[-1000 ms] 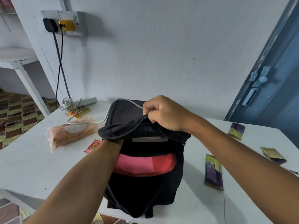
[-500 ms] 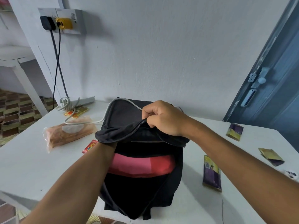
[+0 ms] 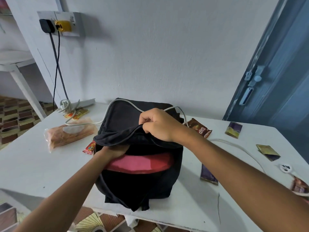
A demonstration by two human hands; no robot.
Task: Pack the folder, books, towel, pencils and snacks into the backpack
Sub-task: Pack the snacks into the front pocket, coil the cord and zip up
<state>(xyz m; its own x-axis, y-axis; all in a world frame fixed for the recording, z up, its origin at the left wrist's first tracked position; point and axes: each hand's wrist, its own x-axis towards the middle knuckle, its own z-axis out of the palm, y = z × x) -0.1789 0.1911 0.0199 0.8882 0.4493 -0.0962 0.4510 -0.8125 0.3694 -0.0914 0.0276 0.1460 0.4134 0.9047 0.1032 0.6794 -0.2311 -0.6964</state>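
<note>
Left hand [image 3: 113, 150] now partly withdrawn, backpack [image 3: 138, 185] holding pink folder [image 3: 138, 164]

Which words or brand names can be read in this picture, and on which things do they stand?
"SIIP", seen upside down, letters uncertain: brown snack packet behind the right hand.
Red sachet, yellow packets, purple bar and gold wrappers: print too small or blurred to read.

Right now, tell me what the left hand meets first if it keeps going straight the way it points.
The left hand reaches into the backpack mouth, under the flap. Straight on it would probably meet the backpack's dark interior above the pink item; depth inside is unclear.
</note>
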